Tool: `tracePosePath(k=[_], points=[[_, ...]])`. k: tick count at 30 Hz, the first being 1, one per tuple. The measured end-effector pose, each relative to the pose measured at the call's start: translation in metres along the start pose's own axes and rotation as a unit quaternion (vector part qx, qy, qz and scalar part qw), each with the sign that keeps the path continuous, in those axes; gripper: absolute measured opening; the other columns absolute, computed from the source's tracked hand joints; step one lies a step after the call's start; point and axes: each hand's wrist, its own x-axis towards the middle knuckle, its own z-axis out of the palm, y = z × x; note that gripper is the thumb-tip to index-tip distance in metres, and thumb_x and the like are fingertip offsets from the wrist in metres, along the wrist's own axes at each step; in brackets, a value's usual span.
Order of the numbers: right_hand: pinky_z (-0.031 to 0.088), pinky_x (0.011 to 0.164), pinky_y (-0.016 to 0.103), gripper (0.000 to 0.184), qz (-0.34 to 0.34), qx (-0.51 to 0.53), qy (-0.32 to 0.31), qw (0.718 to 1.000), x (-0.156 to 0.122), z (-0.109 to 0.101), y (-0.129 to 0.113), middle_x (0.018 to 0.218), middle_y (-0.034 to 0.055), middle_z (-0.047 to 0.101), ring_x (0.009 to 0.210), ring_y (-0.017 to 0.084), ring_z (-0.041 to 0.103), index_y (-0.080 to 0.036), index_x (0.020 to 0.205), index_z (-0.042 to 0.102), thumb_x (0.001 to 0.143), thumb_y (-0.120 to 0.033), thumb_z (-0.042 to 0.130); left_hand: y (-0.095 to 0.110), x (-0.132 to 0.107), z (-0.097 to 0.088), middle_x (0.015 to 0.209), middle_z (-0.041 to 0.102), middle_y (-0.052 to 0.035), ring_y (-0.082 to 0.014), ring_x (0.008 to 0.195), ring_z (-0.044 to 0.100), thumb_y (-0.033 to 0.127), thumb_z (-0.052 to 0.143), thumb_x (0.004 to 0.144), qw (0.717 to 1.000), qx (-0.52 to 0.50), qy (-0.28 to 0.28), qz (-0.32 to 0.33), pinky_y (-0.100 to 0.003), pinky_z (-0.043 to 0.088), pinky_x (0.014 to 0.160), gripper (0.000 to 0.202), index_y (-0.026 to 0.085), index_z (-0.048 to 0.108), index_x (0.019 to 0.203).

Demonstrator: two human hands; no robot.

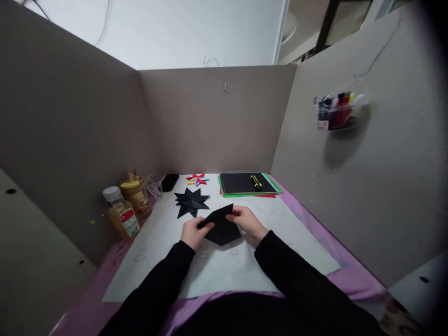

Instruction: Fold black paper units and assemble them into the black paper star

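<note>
- Paper [223, 229], black and folded, is our landmark; we hold it tilted above the white sheet [157, 280], though from here we can't be sure whether its lower point touches down.
- Our left hand [193, 233] pinches its left corner, thumb on top.
- Our right hand [247, 220] pinches its upper right edge between thumb and fingers.
- We'd judge it light, stiff enough to hold a crease, yet easy to bend or tear; fingertips near the edges or folds suit it best.
- Beyond the paper, to its left, lie black pointed pieces [192, 199]; well left stands a bottle [123, 215].
- Farther beyond it: a coloured star [198, 181] to its left, a cutter [257, 183] on stacked sheets [236, 184] to its right.
</note>
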Motion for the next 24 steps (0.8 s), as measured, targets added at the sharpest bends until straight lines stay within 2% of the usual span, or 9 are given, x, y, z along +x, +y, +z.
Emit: tracePosePath(k=[3, 5, 7, 9, 12, 15, 17, 19, 24], points=[[0.04, 0.062, 0.03, 0.016, -0.027, -0.085, 0.077, 0.993, 0.001, -0.005, 0.0, 0.07, 0.0023, 0.062, 0.063, 0.016, 0.053, -0.015, 0.075, 0.066, 0.068, -0.028, 0.065, 0.0, 0.001, -0.004, 0.066, 0.064, -0.0012, -0.0158, 0.062, 0.055, 0.035, 0.059, 0.074, 0.997, 0.009, 0.026, 0.065, -0.024, 0.039, 0.054, 0.019, 0.019, 0.068, 0.076], [0.04, 0.063, 0.03, 0.012, -0.081, -0.148, 0.139, 0.976, 0.002, -0.011, -0.001, 0.072, 0.0028, 0.063, 0.066, 0.017, 0.053, -0.017, 0.071, 0.066, 0.067, -0.028, 0.065, 0.0, 0.003, -0.007, 0.076, 0.065, -0.0035, -0.0168, 0.068, 0.057, 0.032, 0.059, 0.074, 0.991, 0.035, 0.052, 0.12, -0.025, 0.04, 0.057, 0.015, 0.02, 0.068, 0.076], [0.041, 0.064, 0.031, 0.01, -0.12, -0.185, 0.168, 0.961, 0.001, -0.014, -0.003, 0.076, 0.0038, 0.065, 0.07, 0.019, 0.054, -0.019, 0.071, 0.067, 0.069, -0.028, 0.064, -0.001, 0.003, -0.01, 0.08, 0.065, -0.0044, -0.0159, 0.067, 0.056, 0.031, 0.059, 0.075, 0.984, 0.063, 0.062, 0.152, -0.025, 0.041, 0.06, 0.013, 0.021, 0.067, 0.074], [0.043, 0.06, 0.03, 0.013, -0.112, -0.18, 0.169, 0.963, 0.0, -0.014, -0.004, 0.075, 0.0043, 0.066, 0.065, 0.018, 0.056, -0.02, 0.077, 0.068, 0.072, -0.03, 0.06, -0.002, 0.003, -0.01, 0.075, 0.065, -0.0033, -0.0132, 0.057, 0.054, 0.032, 0.058, 0.076, 0.988, 0.054, 0.059, 0.129, -0.026, 0.042, 0.059, 0.014, 0.021, 0.066, 0.077], [0.042, 0.049, 0.028, 0.019, -0.069, -0.126, 0.15, 0.978, -0.003, -0.009, -0.005, 0.076, 0.0046, 0.065, 0.053, 0.015, 0.056, -0.019, 0.086, 0.066, 0.075, -0.032, 0.057, -0.004, 0.004, -0.006, 0.062, 0.063, -0.0014, -0.0135, 0.052, 0.057, 0.034, 0.059, 0.075, 0.997, -0.065, 0.037, 0.033, -0.025, 0.043, 0.054, 0.019, 0.018, 0.065, 0.084], [0.048, 0.058, 0.03, 0.016, -0.114, -0.1, 0.123, 0.981, -0.006, -0.006, -0.009, 0.092, 0.0065, 0.066, 0.069, 0.018, 0.062, -0.02, 0.085, 0.065, 0.073, -0.029, 0.058, -0.007, 0.008, -0.002, 0.07, 0.066, -0.0042, -0.0161, 0.064, 0.062, 0.033, 0.067, 0.067, 0.98, -0.197, 0.012, -0.009, -0.025, 0.046, 0.058, 0.028, 0.015, 0.065, 0.088], [0.049, 0.073, 0.035, 0.013, -0.16, -0.112, 0.118, 0.974, -0.007, -0.006, -0.012, 0.093, 0.0065, 0.067, 0.083, 0.021, 0.062, -0.02, 0.083, 0.065, 0.074, -0.026, 0.058, -0.008, 0.011, -0.003, 0.082, 0.067, -0.0063, -0.0155, 0.07, 0.06, 0.032, 0.069, 0.064, 0.975, -0.223, 0.017, 0.012, -0.026, 0.047, 0.064, 0.028, 0.015, 0.067, 0.086], [0.047, 0.081, 0.037, 0.011, -0.184, -0.112, 0.118, 0.969, -0.007, -0.008, -0.015, 0.09, 0.0065, 0.067, 0.089, 0.022, 0.061, -0.02, 0.082, 0.064, 0.076, -0.026, 0.059, -0.008, 0.013, -0.005, 0.089, 0.063, -0.0064, -0.014, 0.071, 0.058, 0.031, 0.069, 0.065, 0.979, -0.196, 0.036, 0.046, -0.025, 0.046, 0.064, 0.023, 0.017, 0.069, 0.083], [0.046, 0.082, 0.038, 0.009, -0.2, -0.059, 0.096, 0.973, -0.009, -0.009, -0.017, 0.092, 0.0072, 0.066, 0.089, 0.021, 0.061, -0.021, 0.079, 0.062, 0.075, -0.029, 0.063, -0.004, 0.013, -0.017, 0.072, 0.053, -0.0013, -0.009, 0.056, 0.047, 0.031, 0.062, 0.072, 0.989, -0.058, 0.068, 0.12, -0.022, 0.041, 0.054, 0.022, 0.022, 0.072, 0.089]])
